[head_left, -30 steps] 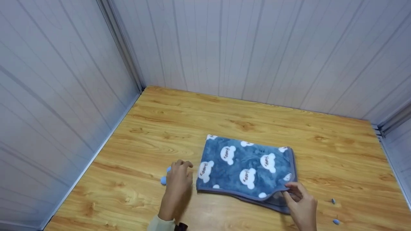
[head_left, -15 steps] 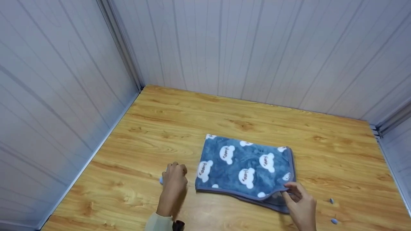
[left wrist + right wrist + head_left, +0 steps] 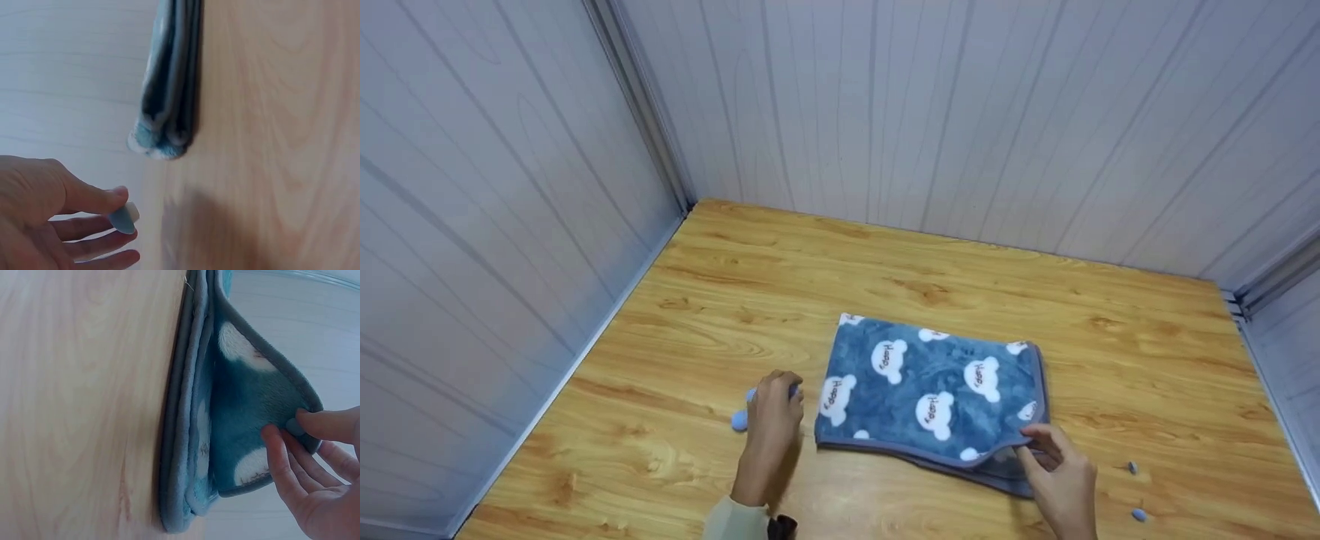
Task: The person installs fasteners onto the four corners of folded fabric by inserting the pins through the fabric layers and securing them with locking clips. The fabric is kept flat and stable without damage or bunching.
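Note:
A folded blue fleece blanket with white bear heads lettered "Happy" lies on the wooden tabletop. Left of it, my left hand pinches a small light-blue oval piece with a white part between thumb and fingers, apart from the blanket's edge. My right hand grips the near right corner of the blanket's upper layer and lifts it off the layers below. Between thumb and fingertips at that corner, the right wrist view shows a rounded light-blue piece against the fleece.
Beside my left hand lie further light-blue pieces on the tabletop. Two small blue pieces lie to the right of my right hand. Pale panelled walls enclose the table at the back and sides.
My left hand dipped left over the loose blue pieces, then came back toward the blanket with one showing in its fingers. The right hand keeps its hold on the lifted corner.

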A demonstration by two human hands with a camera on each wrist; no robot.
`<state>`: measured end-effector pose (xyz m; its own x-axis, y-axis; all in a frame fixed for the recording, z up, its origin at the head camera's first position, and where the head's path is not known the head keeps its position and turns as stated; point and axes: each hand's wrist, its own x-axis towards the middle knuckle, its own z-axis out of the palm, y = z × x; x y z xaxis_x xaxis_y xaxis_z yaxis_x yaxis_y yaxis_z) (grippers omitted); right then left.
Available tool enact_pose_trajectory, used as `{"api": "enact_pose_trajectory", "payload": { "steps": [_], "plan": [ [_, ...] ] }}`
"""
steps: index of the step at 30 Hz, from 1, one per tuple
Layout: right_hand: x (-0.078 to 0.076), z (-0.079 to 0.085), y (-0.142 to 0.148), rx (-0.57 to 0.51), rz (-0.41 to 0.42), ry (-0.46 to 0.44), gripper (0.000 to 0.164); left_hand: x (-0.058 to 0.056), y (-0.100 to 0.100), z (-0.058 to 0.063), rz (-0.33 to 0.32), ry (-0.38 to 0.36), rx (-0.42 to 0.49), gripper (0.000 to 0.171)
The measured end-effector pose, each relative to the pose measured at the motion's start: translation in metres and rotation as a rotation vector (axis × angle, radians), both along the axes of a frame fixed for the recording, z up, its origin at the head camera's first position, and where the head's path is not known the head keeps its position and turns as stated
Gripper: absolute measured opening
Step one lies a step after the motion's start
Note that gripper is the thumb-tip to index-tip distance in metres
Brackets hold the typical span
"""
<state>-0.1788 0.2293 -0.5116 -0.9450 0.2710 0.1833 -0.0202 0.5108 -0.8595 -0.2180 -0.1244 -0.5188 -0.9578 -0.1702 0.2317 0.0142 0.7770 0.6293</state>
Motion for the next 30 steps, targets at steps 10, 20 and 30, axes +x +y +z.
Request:
{"api": "enact_pose_trajectory", "payload": {
  "steps": [10, 20, 30],
  "plan": [
    [0.0, 0.003, 0.0, 0.001, 0.012, -0.005, 0.023, -0.013, 0.015, 0.0, -0.141, 0.109, 0.197, 0.016],
    [0.0, 0.006, 0.001, 0.014, 0.044, 0.012, 0.024, -0.02, 0.035, 0.001, -0.268, 0.152, 0.277, 0.019],
    [0.001, 0.008, 0.001, 0.015, 0.058, 0.015, 0.024, -0.022, 0.047, 0.004, -0.318, 0.212, 0.299, 0.021]
  ]
}}
